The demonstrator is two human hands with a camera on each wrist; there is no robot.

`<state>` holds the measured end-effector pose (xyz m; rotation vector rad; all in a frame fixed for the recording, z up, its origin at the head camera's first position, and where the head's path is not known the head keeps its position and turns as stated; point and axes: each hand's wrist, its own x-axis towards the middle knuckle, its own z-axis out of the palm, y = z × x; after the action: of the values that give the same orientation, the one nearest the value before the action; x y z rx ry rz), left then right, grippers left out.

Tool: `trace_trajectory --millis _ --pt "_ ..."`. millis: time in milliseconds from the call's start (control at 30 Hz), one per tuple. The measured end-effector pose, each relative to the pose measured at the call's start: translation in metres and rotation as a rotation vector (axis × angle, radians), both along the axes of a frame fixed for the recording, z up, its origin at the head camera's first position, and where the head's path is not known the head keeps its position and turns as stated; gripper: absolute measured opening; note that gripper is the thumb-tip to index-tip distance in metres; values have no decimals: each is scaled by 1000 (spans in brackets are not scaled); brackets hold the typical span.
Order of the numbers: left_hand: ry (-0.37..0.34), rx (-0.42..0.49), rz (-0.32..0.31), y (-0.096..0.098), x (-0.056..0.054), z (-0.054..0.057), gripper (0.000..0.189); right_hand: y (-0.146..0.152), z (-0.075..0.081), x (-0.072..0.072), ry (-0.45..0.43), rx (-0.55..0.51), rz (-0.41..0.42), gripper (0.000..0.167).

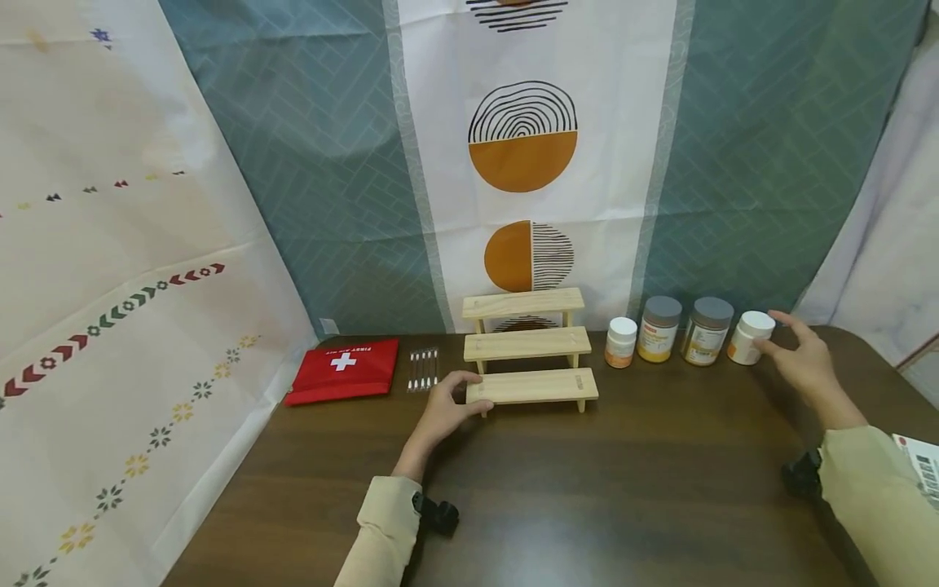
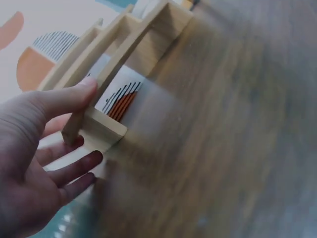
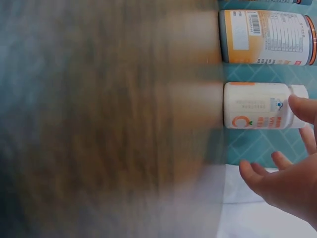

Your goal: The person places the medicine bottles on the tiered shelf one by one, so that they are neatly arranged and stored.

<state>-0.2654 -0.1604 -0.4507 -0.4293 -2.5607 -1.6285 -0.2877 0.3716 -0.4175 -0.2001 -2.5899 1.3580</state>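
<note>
At the left end of the lowest step of a three-tier wooden display stand [image 1: 531, 386], my left hand [image 1: 445, 412] grips the board, thumb on its front edge and fingers behind. In the left wrist view the thumb [image 2: 74, 96] presses the wood while the other fingers spread around the end. My right hand [image 1: 807, 367] is at the far right, thumb and forefinger around the cap of a white pill bottle [image 1: 748, 338]. That bottle [image 3: 257, 105] stands upright, and the hand's remaining fingers are spread beside it.
Left of the stand lie a red first aid pouch [image 1: 345, 372] and a small pack of cotton swabs [image 1: 423, 370]. Between stand and right hand are another white bottle [image 1: 620, 342] and two grey-lidded jars [image 1: 659, 329]. Patterned cloth [image 1: 330, 163] hangs behind the brown table [image 1: 587, 489].
</note>
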Motion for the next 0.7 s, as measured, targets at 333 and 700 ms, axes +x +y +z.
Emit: trace_trajectory --millis 333,700 --pt "-105 167 -57 -5 -3 -10 45 -2 -13 -7 64 -131 -34 54" --pt "-107 185 -69 -2 14 13 45 1 -11 -10 64 -280 21 42"
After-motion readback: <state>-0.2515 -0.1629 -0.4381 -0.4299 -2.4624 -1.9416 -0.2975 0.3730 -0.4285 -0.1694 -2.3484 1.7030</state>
